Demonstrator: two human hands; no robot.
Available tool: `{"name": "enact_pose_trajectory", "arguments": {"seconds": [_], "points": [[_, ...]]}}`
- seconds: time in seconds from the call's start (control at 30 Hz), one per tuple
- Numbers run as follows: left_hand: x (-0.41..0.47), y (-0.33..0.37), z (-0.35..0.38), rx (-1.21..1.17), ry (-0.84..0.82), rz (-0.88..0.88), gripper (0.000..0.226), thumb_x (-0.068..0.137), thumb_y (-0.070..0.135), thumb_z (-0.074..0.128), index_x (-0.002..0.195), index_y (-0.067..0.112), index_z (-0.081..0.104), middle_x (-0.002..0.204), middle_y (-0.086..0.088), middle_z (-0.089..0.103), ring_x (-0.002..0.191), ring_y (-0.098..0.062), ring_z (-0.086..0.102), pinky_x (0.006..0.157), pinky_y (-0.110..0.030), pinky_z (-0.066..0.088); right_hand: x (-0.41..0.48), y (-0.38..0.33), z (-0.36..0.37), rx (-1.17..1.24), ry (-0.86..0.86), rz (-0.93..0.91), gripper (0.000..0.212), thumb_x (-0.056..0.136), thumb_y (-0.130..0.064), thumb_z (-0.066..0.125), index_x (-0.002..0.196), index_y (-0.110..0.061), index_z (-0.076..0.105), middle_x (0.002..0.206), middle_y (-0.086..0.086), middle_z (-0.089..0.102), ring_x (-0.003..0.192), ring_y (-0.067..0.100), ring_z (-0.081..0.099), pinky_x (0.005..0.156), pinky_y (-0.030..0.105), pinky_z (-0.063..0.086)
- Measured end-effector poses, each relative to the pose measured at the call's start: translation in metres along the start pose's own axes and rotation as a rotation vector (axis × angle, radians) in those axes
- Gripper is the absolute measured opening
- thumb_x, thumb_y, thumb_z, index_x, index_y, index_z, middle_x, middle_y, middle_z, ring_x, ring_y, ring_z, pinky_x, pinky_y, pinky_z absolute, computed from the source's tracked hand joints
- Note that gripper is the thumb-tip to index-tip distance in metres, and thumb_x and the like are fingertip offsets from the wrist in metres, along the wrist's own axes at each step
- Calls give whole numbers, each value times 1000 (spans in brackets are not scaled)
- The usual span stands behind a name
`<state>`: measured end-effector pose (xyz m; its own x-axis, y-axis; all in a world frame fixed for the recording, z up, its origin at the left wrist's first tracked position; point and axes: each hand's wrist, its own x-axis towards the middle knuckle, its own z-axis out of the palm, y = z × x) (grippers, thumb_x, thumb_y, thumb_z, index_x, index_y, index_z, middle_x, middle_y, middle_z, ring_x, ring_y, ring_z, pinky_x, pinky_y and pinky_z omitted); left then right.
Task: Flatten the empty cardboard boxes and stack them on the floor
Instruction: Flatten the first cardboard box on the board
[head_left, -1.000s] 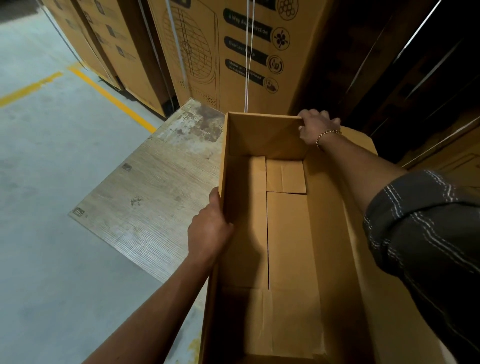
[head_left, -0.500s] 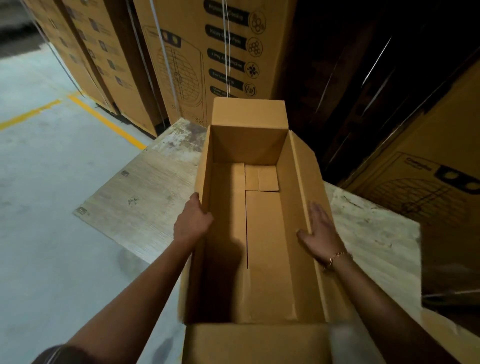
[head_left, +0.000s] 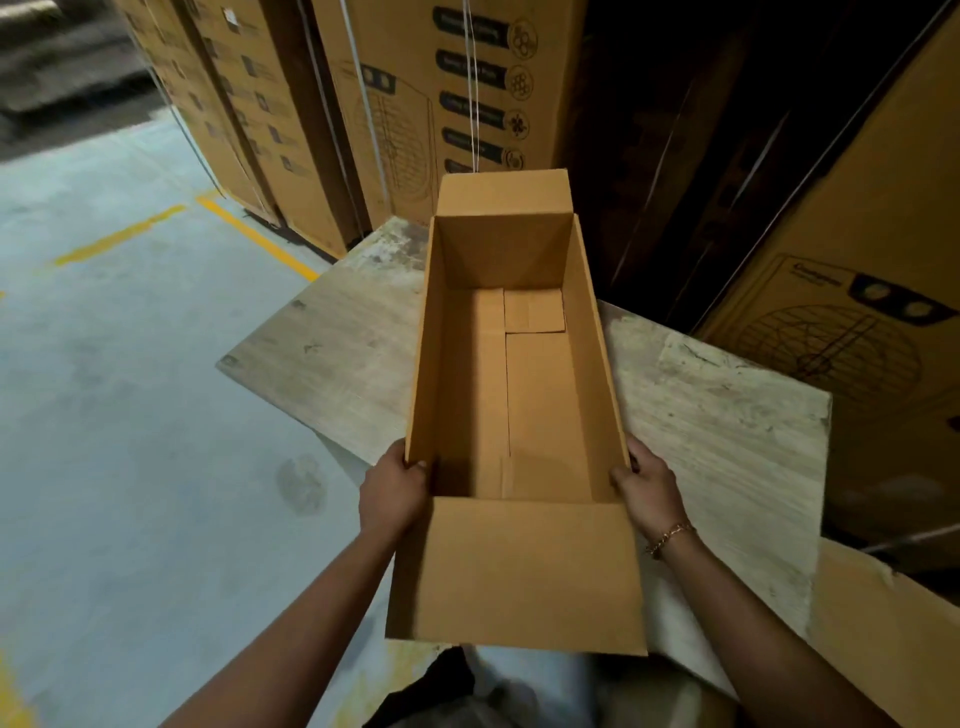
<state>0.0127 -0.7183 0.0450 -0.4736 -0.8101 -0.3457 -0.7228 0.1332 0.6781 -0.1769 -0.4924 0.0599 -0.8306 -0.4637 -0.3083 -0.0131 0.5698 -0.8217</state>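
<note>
Looking down through the head camera, I have one long, narrow cardboard box (head_left: 519, 395) standing open-topped between my hands, its long axis running straight away from me toward the stacked printed cartons (head_left: 447, 104) at the back. It rests partly on a pale, worn board (head_left: 332, 358) that serves as a tabletop, with the near end overhanging toward my body; the grey floor (head_left: 130, 415) with yellow lines lies to the left.

My left hand (head_left: 392, 493) is grasping the near left corner of the box, thumb curled over the top edge and onto the inside wall. My right hand (head_left: 649, 491), with a bracelet at the wrist, is grasping the matching near right corner the same way. Both hands sit at the near end, level with each other, so neither is nearer; the bulk of the box stretches ahead of them.

A near end flap (head_left: 514, 571) folds out toward me below my hands, and a far flap (head_left: 501, 192) stands up at the other end. The bottom flaps (head_left: 535, 395) inside look closed, so I judge the box is not yet flattened and the base needs opening first.
</note>
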Motion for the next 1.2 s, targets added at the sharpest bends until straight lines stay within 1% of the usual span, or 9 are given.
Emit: {"name": "enact_pose_trajectory", "arguments": {"seconds": [0.23, 0.43, 0.57, 0.67, 0.77, 0.87, 0.97, 1.07, 1.2], "points": [[2, 16, 33, -345, -85, 47, 31, 104, 22, 52, 132, 16, 62, 116, -1, 68, 105, -25, 64, 97, -43, 51, -28, -54, -47, -377, 216, -92, 58, 84, -30, 51, 139, -47, 46, 82, -3, 68, 72, 23, 61, 63, 33, 52], [25, 2, 67, -293, -323, -88, 24, 96, 20, 63, 119, 13, 64, 113, -12, 71, 98, -28, 67, 87, -42, 55, -37, -117, -29, -981, 168, -221, 70, 90, -52, 44, 151, -21, 29, 142, 3, 52, 109, 34, 60, 85, 38, 51], [29, -3, 60, -234, -309, -144, 33, 99, 38, 57, 117, 10, 61, 110, -13, 70, 100, -30, 66, 95, -50, 53, -42, -142, 9, -1034, 129, -334, 69, 93, -65, 33, 146, -21, 36, 138, 5, 53, 108, 33, 61, 79, 37, 47], [4, 21, 23, -516, -275, -85, 55, 102, 62, 34, 104, 19, 69, 93, -2, 74, 91, -15, 73, 85, -35, 58, -46, -152, 36, -1014, 92, -424, 60, 92, -65, 34, 131, -24, 52, 127, 4, 59, 104, 32, 62, 74, 36, 45], [-22, 49, -13, -811, -328, -17, 60, 101, 63, 35, 116, 18, 71, 109, -4, 76, 103, -19, 71, 91, -37, 53, -43, -149, 56, -863, 41, -545, 42, 92, -57, 43, 113, -26, 63, 116, -3, 66, 96, 27, 64, 69, 32, 43], [-38, 62, -25, -591, -250, 66, 30, 102, 41, 54, 115, 18, 66, 110, -2, 72, 93, -12, 65, 71, -28, 46, -39, -138, 48, -518, 158, -572, 36, 92, -48, 56, 123, -33, 62, 120, -10, 67, 99, 16, 64, 76, 29, 52], [-36, 60, -19, -591, -158, 24, 26, 103, 40, 52, 113, 19, 63, 103, 4, 68, 92, -8, 59, 68, -27, 41, -22, -108, 20, -428, 314, -331, 63, 91, -50, 61, 146, -29, 40, 150, -4, 44, 131, 20, 46, 99, 38, 46], [-33, 61, -13, -577, -78, 6, 46, 101, 57, 45, 113, 18, 67, 103, 5, 69, 95, -11, 61, 76, -32, 44, -13, -73, 7, -153, 59, 83, 96, 77, -76, 59, 153, -24, 30, 156, 6, 37, 139, 30, 40, 109, 50, 39], [-26, 71, -3, -562, -65, 43, 51, 99, 59, 47, 112, 14, 69, 100, 2, 72, 94, -18, 66, 75, -31, 49, -24, -58, 18, 516, -100, 278, 58, 84, -62, 58, 126, -22, 60, 109, 4, 69, 103, 22, 64, 92, 41, 51]]}}
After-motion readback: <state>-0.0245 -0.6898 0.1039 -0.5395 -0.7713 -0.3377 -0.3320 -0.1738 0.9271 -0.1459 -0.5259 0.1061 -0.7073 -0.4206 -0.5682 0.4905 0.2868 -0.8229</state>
